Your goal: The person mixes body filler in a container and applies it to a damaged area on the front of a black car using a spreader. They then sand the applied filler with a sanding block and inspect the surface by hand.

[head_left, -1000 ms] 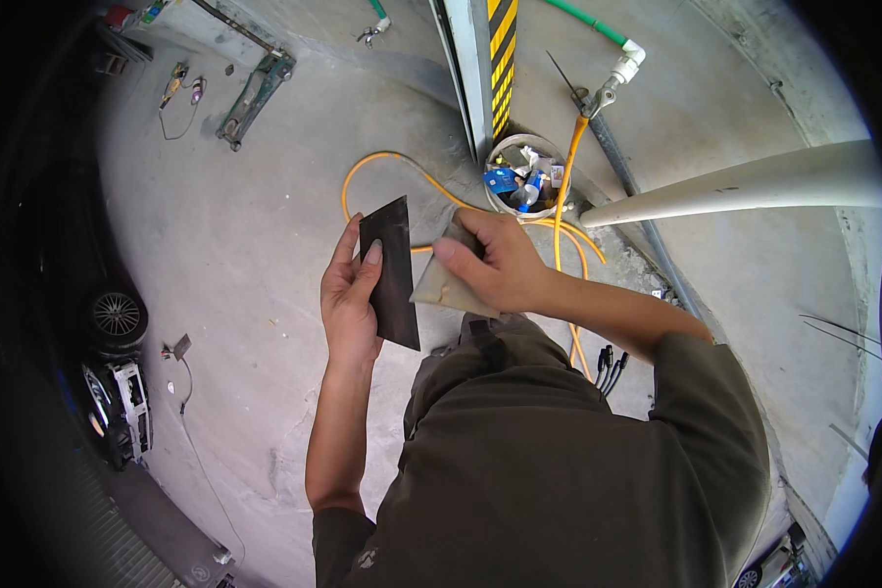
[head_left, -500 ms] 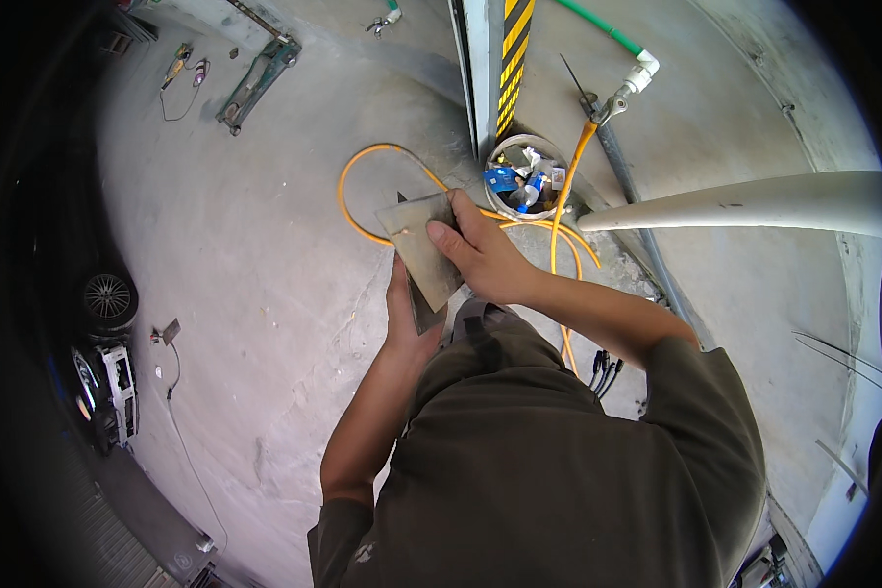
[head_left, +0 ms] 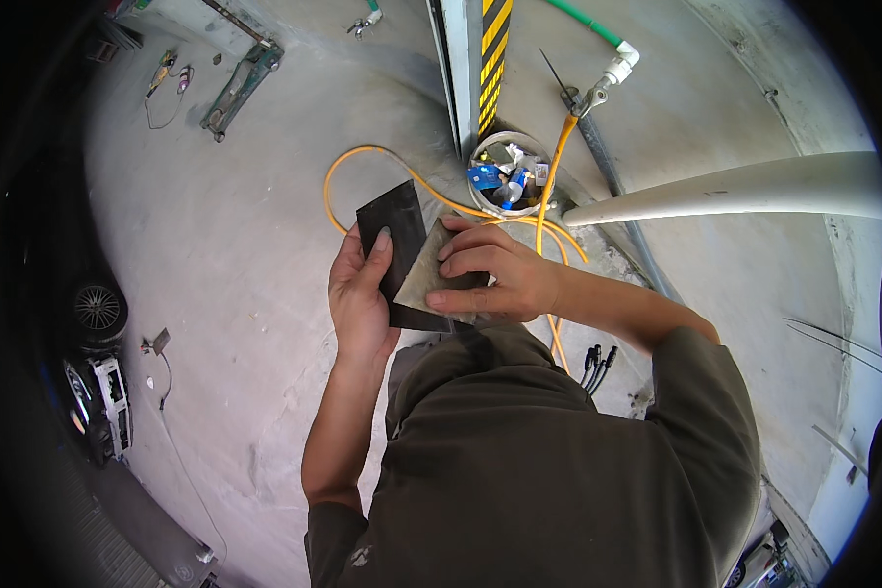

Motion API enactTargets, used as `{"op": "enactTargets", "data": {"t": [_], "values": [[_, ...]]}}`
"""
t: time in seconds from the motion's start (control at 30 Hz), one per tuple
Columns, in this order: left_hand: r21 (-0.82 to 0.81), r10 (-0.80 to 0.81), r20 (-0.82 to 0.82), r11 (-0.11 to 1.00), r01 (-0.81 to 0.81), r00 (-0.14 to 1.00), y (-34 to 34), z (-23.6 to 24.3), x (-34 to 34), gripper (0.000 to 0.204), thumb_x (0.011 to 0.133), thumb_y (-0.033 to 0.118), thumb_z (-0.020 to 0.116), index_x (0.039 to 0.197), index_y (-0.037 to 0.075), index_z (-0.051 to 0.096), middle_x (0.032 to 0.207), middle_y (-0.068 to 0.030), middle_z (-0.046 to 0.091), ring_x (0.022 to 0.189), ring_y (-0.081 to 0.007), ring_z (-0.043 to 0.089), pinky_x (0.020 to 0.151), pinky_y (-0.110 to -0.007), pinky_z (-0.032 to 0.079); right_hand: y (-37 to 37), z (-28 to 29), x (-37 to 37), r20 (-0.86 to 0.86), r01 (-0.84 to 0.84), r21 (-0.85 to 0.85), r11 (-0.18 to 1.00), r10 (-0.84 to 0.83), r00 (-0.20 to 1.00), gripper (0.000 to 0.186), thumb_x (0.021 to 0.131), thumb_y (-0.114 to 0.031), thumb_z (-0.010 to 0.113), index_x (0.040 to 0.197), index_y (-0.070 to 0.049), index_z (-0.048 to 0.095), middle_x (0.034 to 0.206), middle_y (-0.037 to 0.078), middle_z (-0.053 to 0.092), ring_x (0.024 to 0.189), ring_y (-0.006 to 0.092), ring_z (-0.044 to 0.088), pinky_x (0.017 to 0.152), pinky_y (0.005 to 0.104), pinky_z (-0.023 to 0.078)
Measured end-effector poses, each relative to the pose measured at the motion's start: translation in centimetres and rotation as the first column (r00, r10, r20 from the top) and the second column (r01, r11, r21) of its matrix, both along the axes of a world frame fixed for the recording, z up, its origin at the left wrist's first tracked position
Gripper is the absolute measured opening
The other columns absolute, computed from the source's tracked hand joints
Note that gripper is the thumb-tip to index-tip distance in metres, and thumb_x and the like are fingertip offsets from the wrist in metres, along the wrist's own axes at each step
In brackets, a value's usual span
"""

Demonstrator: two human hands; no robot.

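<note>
My left hand grips a thin, flat black sheet by its left edge, thumb on top and fingers behind. Over the sheet's lower right part lies a smaller grey-beige flat piece, its face dull and worn. My right hand is closed on that piece from the right, with bent fingers across its top. The two flat pieces overlap in front of my waist, above the floor. What they are made of I cannot tell, and the fingers under the right-hand piece are hidden.
Ahead, an orange hose loops over the concrete floor beside a round bucket of rubbish. Behind it rises a yellow-black striped pillar. A thick white pipe juts in from the right. A floor jack stands far left; a car wheel is at left.
The grey-beige piece has shifted lower and right, uncovering the black sheet. My left hand has come up to the sheet's left side, and my right fingers now bend over the beige piece.
</note>
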State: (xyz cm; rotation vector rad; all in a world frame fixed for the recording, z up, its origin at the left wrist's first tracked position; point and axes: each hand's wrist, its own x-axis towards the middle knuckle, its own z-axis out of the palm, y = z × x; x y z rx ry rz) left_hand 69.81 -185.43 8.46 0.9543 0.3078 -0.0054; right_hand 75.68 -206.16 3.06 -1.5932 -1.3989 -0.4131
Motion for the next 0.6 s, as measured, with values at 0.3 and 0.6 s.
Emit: {"op": "enactTargets", "data": {"t": [0.3,0.6], "values": [[0.479,-0.083,0.080,0.877,0.034,0.993,-1.0,0.2,2.4,0.033,0.109,0.011,0.059,0.140,-0.001,0.053,0.125,-0.0076,0.069,0.108,-0.0100,0.063,0.096,-0.027,0.051,-7.8,-1.6,-2.4,-0.231,0.234,-0.397,0.887,-0.344,0.910,0.066,0.066,0.008,0.073,0.130,-0.008,0.072,0.121,0.012,0.062,0.122,0.0339,0.060,0.106,0.0456,0.052],[0.763,-0.306,0.004,0.616,0.194,0.952,-3.6,-2.7,4.6,0.040,0.108,0.012,0.059,0.142,-0.006,0.050,0.116,-0.0115,0.073,0.103,-0.0139,0.065,0.094,-0.029,0.050,-9.8,-0.2,0.6,-0.107,0.455,-0.768,0.452,-0.790,0.604,0.047,0.088,0.004,0.065,0.132,-0.011,0.070,0.119,0.018,0.068,0.111,0.0376,0.068,0.093,0.0436,0.058]]}}
